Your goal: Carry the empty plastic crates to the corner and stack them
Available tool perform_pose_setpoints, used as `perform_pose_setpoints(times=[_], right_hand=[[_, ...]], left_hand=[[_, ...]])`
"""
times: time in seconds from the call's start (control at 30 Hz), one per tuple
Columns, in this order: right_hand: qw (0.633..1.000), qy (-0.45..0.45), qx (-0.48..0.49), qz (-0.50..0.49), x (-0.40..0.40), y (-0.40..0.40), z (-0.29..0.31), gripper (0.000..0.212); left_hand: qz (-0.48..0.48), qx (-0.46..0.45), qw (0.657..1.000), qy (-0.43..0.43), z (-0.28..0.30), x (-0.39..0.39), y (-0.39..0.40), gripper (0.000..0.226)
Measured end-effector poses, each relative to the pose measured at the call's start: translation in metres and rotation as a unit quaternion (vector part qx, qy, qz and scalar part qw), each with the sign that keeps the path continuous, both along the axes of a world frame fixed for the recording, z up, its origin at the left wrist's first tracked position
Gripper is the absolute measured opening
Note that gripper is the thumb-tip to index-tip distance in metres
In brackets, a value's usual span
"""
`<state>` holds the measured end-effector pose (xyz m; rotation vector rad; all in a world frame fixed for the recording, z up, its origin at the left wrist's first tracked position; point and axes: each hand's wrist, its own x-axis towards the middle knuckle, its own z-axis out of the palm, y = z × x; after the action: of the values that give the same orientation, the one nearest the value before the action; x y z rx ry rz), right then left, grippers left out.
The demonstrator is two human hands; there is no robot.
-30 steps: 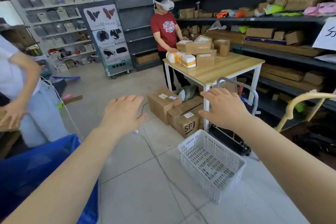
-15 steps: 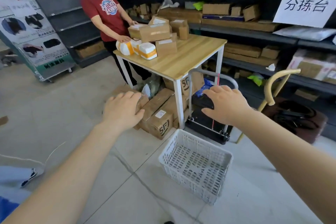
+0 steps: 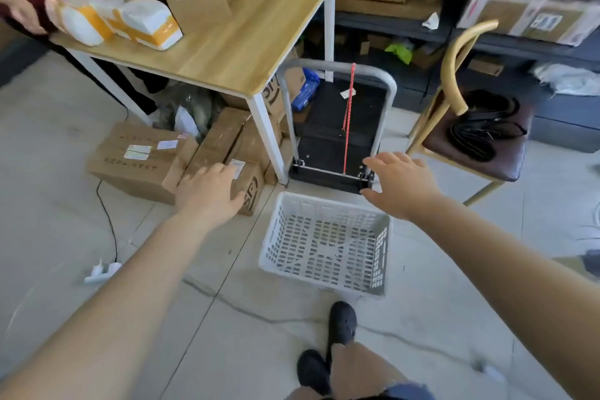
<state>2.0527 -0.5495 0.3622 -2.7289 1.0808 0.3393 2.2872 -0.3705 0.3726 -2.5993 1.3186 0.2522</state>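
Note:
An empty white plastic crate [image 3: 326, 243] with perforated walls sits on the tiled floor just ahead of my feet. My left hand [image 3: 209, 190] hovers above and to the left of the crate's far left corner, palm down, fingers apart, holding nothing. My right hand [image 3: 401, 183] hovers over the crate's far right corner, also open and empty. Neither hand touches the crate.
A wooden table [image 3: 246, 42] with parcels stands beyond the crate, cardboard boxes [image 3: 143, 161] under it. A folding hand cart [image 3: 337, 127] stands right behind the crate, a chair [image 3: 477, 136] to the right. Shelving runs along the back. Another person's hand [image 3: 24, 14] rests at the table's left. A cable [image 3: 108, 224] lies on the floor.
I have stepped closer and tilted my view down; the crate now lies directly below my outstretched hands, which have dropped toward its far corners.

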Motion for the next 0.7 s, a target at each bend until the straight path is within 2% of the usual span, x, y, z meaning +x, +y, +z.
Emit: perform_pose_setpoints(times=[0.17,0.33,0.53,0.6,0.7], right_hand=[[0.995,0.056,0.075,-0.033,0.009,-0.040,-0.073,0.062],[0.977,0.118,0.158,-0.084,0.009,-0.061,-0.170,0.058],[0.941,0.191,0.230,-0.162,0.012,-0.068,-0.314,0.055],[0.921,0.203,0.255,-0.211,0.010,-0.069,-0.365,0.055],[0.885,0.175,0.290,-0.321,0.005,-0.074,-0.442,0.060]], left_hand=[[0.007,0.023,0.998,0.053,-0.058,0.020,-0.041,0.048],[-0.018,0.112,0.989,0.091,-0.140,0.043,-0.077,0.053],[-0.007,0.187,0.971,0.149,-0.286,0.067,-0.107,0.054],[0.025,0.193,0.964,0.180,-0.341,0.073,-0.108,0.051],[0.087,0.179,0.953,0.230,-0.424,0.084,-0.102,0.055]])
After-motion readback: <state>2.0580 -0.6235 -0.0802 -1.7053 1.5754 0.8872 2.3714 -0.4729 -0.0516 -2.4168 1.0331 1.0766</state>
